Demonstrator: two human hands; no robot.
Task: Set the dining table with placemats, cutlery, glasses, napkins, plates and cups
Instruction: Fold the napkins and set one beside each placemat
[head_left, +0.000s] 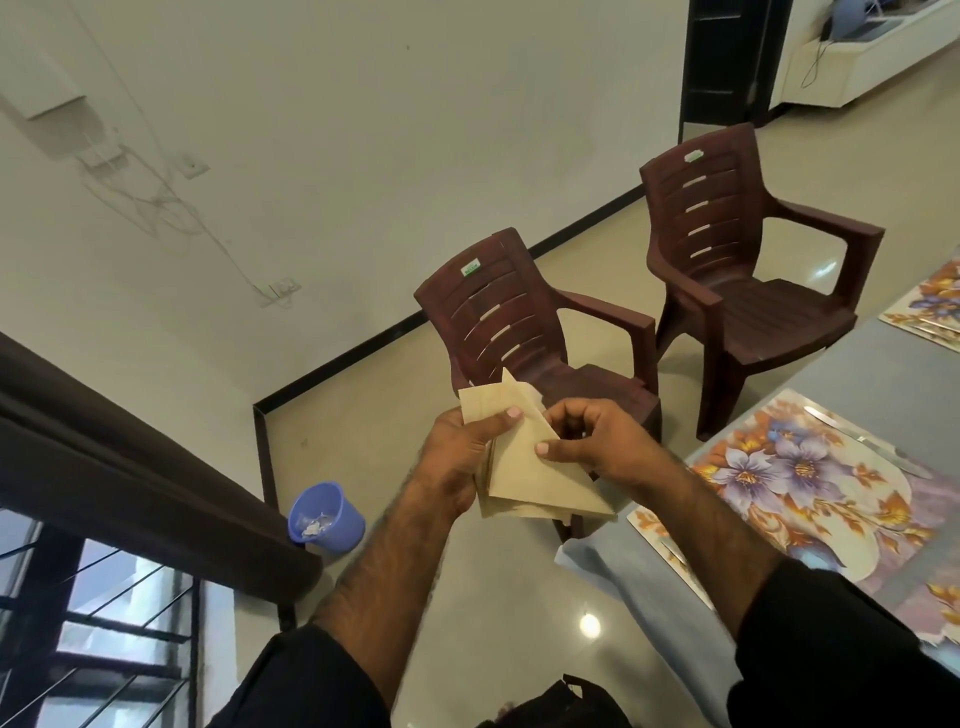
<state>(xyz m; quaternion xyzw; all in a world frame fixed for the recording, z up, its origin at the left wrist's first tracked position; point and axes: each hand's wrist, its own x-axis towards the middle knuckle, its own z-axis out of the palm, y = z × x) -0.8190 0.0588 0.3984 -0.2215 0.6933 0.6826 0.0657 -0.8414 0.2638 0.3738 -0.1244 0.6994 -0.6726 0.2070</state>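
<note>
A small stack of beige paper napkins (524, 483) is held in front of me, above the floor and left of the table. My left hand (462, 452) grips the stack from the left, thumb across its top. My right hand (592, 436) pinches one folded, triangular napkin at the front of the stack. On the grey table (893, 364) to the right lies a floral placemat (821, 483) with cutlery (831, 418) on its far edge. A second floral placemat (935, 306) lies farther along the table.
Two brown plastic chairs (524, 332) (737, 265) stand beside the table's left side. A blue bucket (324, 517) sits on the tiled floor by a dark curtain (130, 467) and a barred window. A dark bag hangs at my waist.
</note>
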